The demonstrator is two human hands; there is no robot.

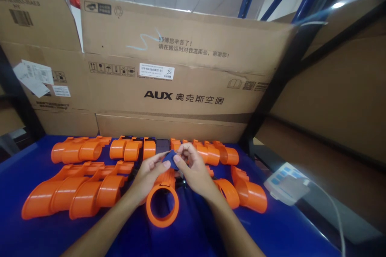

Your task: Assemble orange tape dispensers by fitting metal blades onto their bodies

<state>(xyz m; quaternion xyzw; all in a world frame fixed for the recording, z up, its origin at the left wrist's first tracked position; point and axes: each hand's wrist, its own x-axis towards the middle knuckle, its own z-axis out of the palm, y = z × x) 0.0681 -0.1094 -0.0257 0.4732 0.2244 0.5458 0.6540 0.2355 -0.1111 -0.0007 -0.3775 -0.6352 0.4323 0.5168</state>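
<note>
Both hands meet near the middle of the blue table. My left hand (150, 174) pinches a small dark blue piece (171, 159) from its left side. On the right side of the same piece, the thumb of my right hand (193, 168) presses, with its fingers curled behind. The piece is over the upper end of an orange part (163, 209), whose round open ring faces me below the hands. Whether the piece touches the orange part is hidden by the fingers. A dark flat rectangular object (163, 145) lies just behind the hands.
Rows of orange ring parts lie at left (86, 196), back left (75, 150), back right (227, 155) and right (251, 196). Cardboard (181, 116) stands behind the blue table (27, 237). A white device with a cable (286, 184) sits at the right edge, near a dark frame post.
</note>
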